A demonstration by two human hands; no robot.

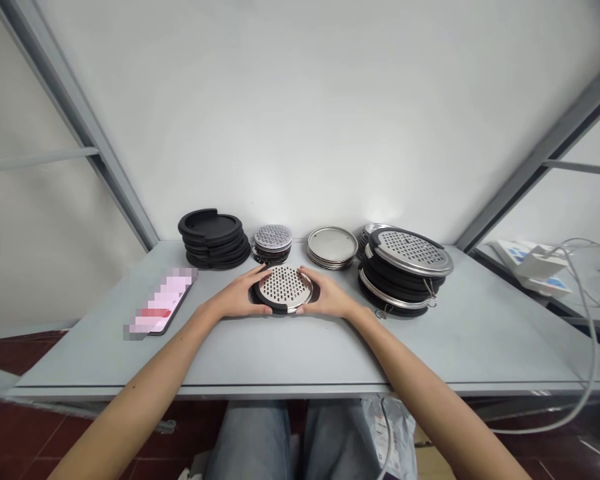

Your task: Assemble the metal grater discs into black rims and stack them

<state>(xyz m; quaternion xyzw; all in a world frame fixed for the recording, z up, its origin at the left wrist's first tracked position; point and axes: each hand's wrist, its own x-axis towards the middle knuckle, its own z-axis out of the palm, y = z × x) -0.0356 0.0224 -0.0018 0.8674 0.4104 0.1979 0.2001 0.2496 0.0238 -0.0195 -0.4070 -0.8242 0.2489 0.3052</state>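
Observation:
A round perforated metal disc (285, 285) lies flat in a black holder (280, 308) near the middle of the table. My left hand (240, 294) grips the holder's left side, thumb at the front and fingers behind. On the opposite side, my right hand (326, 293) grips the disc and holder, with its thumb at the front edge. Behind them stand a small stack of perforated discs (273, 237) and a stack of plain metal plates (333, 245). Black holders (213, 230) are piled at the back left. A taller pile of assembled pieces (410, 257) leans at the right.
A phone (167, 303) lies on the grey table (290, 360) at the left. More metal rings (373, 233) sit behind the tall pile. White boxes (540, 267) and a white cable (590, 333) are at the far right. Metal frame posts rise on both sides.

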